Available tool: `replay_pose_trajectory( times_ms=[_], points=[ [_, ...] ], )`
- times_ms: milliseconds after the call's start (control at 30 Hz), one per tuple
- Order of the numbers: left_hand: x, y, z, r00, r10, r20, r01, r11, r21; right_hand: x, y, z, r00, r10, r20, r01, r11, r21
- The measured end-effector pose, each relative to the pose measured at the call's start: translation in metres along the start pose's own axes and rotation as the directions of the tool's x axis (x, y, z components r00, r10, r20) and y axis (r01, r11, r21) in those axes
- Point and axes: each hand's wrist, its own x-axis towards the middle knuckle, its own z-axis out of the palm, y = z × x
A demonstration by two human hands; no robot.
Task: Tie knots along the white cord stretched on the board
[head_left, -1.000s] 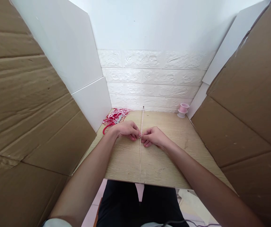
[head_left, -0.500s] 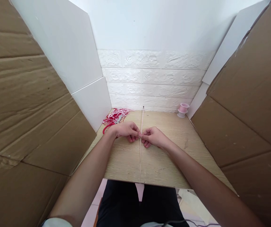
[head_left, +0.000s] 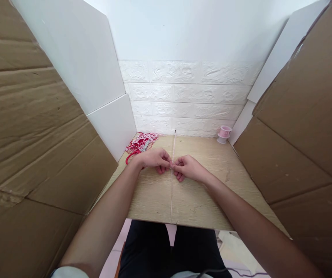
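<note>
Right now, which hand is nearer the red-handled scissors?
The left hand, its wrist beside the scissors; the right hand is farther off, across the straight cord.

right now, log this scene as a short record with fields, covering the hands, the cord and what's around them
centre: thin pale cord, running front to back across the pale wooden table
left hand: fingertips pinched together at the cord
right hand: fingertips pinched at the cord, facing the left
between fingertips: too fine to make out
back left: tangled red and pink-white string, with red-handled metal scissors
back right: round pink spool with pale rims
</note>
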Motion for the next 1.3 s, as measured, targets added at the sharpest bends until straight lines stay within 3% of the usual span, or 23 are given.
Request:
replay_pose_trajectory(
  times_ms=[367,733,1300],
  points=[
    [0.001,0.003,-0.003,0.998,0.057,-0.034,-0.056,0.998,0.025,0.000,0.000,-0.003,1.000,0.009,0.023,-0.010,1.000,0.020],
    [-0.003,0.011,-0.001,0.984,0.171,-0.050,-0.161,0.973,0.163,-0.001,0.001,-0.005,0.999,-0.010,0.034,0.009,1.000,0.028],
    [-0.001,0.008,0.000,0.999,0.042,0.010,-0.043,0.987,0.156,0.001,0.005,-0.007,0.999,-0.025,0.044,0.026,1.000,-0.018]
  ],
)
